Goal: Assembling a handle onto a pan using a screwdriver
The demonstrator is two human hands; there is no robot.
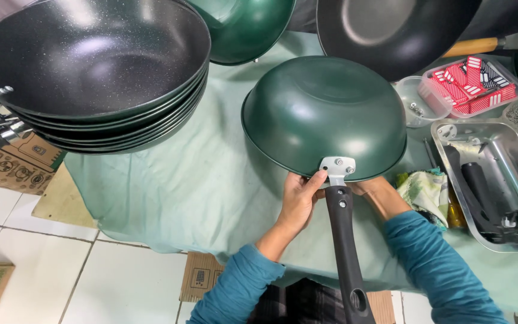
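Just one view here, head-mounted, looking steeply down and slightly forward over the table (169, 186) edge, pretty close in, floor (121, 282) visible below; no second view to overlap with.

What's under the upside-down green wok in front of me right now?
The green wok lies rim-down on the pale green cloth. Both hands, left and right, reach under its near rim beside the black handle. Anything beneath the bowl is covered.
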